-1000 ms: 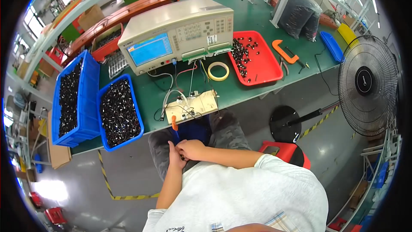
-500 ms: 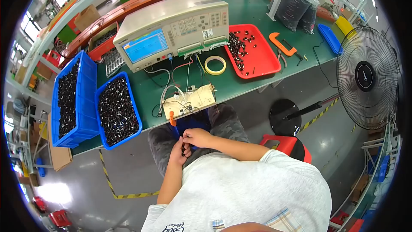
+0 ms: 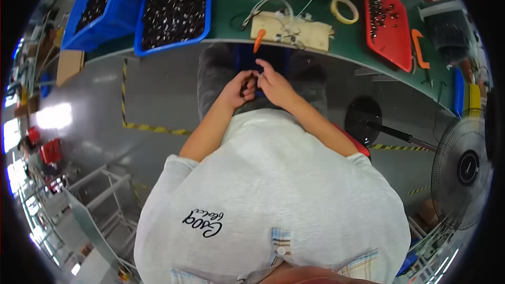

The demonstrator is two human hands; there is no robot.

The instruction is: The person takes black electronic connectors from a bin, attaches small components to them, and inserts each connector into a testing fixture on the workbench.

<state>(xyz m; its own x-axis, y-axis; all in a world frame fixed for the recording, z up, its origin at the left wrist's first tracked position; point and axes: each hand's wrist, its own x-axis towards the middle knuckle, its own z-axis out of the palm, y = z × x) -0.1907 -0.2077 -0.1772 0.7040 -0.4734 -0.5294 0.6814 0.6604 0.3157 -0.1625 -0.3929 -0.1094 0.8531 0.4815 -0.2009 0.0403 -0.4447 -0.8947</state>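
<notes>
Over my lap, just below the bench edge, both hands meet at the fingertips. My left hand (image 3: 241, 90) is closed, its fingers curled in; something dark shows in the curl, too small to name. My right hand (image 3: 275, 85) has its thumb and a finger pinched against the left fingertips, while another finger points up. Whatever lies in that pinch is hidden. Between my legs a dark blue surface (image 3: 273, 59) shows behind the hands. Above them, an orange-handled part (image 3: 259, 40) sticks out from a cream fixture board (image 3: 310, 34) with wires, at the bench edge.
A blue tray (image 3: 206, 21) and a blue bin (image 3: 113, 16), full of small dark parts, stand left on the green bench. To the right are a tape roll (image 3: 344, 10), a red tray (image 3: 392, 47) with loose parts and an orange clamp (image 3: 419, 50). A fan (image 3: 465, 168) stands right.
The view has tilted down, so the bench sits higher and the instrument is mostly out of frame. The hands stay together; a right finger now points up.
</notes>
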